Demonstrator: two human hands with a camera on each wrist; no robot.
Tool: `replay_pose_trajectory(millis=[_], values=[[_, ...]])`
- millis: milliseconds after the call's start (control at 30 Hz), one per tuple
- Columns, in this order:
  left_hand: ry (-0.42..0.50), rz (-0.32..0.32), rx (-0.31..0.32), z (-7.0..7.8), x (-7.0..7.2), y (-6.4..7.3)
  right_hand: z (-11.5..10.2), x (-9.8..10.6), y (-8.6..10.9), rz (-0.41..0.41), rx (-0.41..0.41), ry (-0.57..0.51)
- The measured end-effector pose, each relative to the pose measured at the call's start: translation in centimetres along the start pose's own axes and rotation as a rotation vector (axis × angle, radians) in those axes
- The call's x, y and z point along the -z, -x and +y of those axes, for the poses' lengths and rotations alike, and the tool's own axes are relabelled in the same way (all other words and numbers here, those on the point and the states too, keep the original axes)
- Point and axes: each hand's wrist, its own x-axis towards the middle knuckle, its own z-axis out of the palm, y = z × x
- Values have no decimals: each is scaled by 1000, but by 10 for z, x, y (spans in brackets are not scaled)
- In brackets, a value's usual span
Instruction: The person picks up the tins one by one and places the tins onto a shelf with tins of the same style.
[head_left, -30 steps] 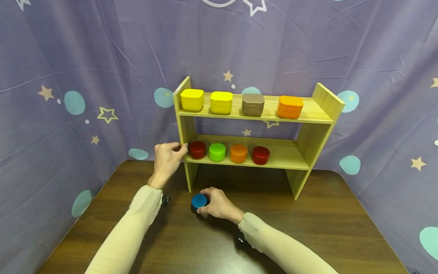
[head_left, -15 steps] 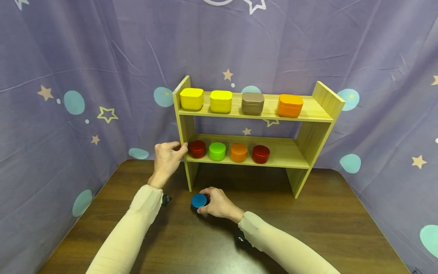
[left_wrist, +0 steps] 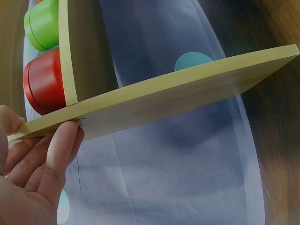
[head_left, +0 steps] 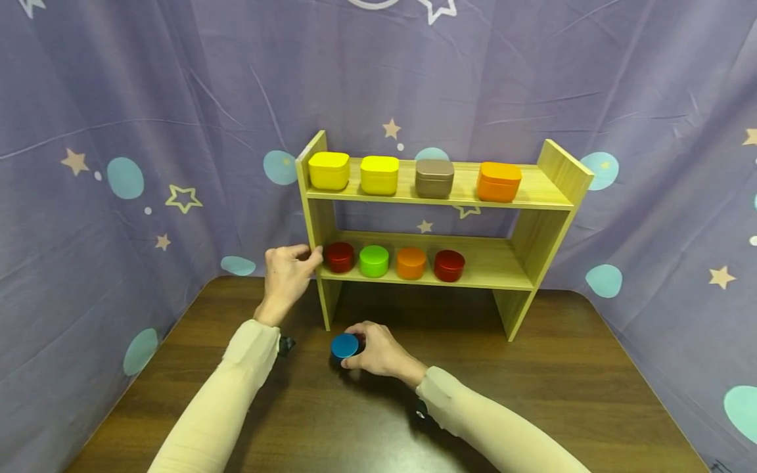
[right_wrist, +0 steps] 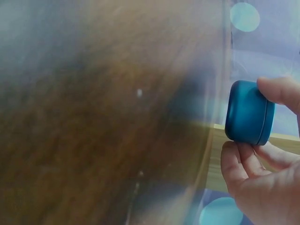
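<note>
My left hand (head_left: pixel 288 274) pinches the front edge of the left side panel (left_wrist: pixel 187 93) of a small two-tier wooden shelf. In the left wrist view its thumb lies on one side of the panel and its fingers on the other. A dark red round tin (head_left: pixel 340 257) stands just inside that panel. Low in front of the shelf, my right hand (head_left: pixel 378 350) grips a blue round lidded tin (head_left: pixel 345 346). The right wrist view shows the thumb on one side of this tin (right_wrist: pixel 247 112) and the fingers on the opposite side.
The lower board (head_left: pixel 493 263) also bears a green tin (head_left: pixel 374 261), an orange tin (head_left: pixel 411 263) and another dark red tin (head_left: pixel 449 266). Squarish yellow, brown (head_left: pixel 434 179) and orange tins (head_left: pixel 499 182) line the upper board. A purple curtain (head_left: pixel 236 85) hangs behind the brown table (head_left: pixel 568 387).
</note>
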Motion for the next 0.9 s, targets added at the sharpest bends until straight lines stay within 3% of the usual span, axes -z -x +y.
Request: replay_pose_trajectory(millis=[900], values=[[-10, 12, -5, 0, -1, 0, -5, 31, 28, 26, 64, -30]])
